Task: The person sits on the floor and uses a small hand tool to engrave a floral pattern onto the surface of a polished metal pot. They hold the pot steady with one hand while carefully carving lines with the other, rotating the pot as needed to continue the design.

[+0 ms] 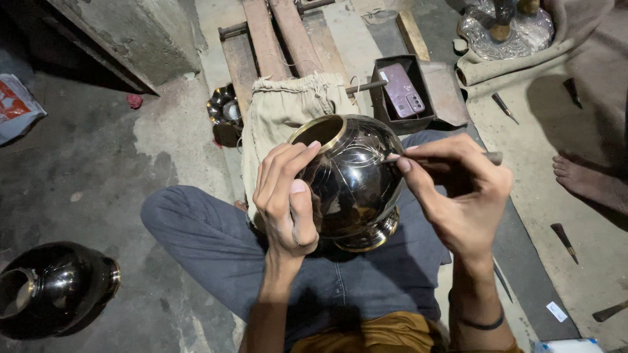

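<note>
A shiny black metal pot point(353, 183) with a brass rim and brass foot lies tilted on my lap, its mouth toward the upper left. Thin engraved lines curve across its dark surface. My left hand point(286, 199) wraps the pot's left side, fingers near the rim, thumb on the body. My right hand point(458, 193) pinches a thin engraving tool point(490, 157), whose tip touches the pot's upper right surface. The pot rests against a beige cloth bag point(281, 114) set on wooden planks.
A second black pot point(55, 287) lies on the concrete floor at lower left. A phone sits in a small dark box point(399, 91). Several chisels point(564, 238) lie on the mat at right, near another person's bare foot point(589, 183). An ornate silver tray point(507, 33) stands top right.
</note>
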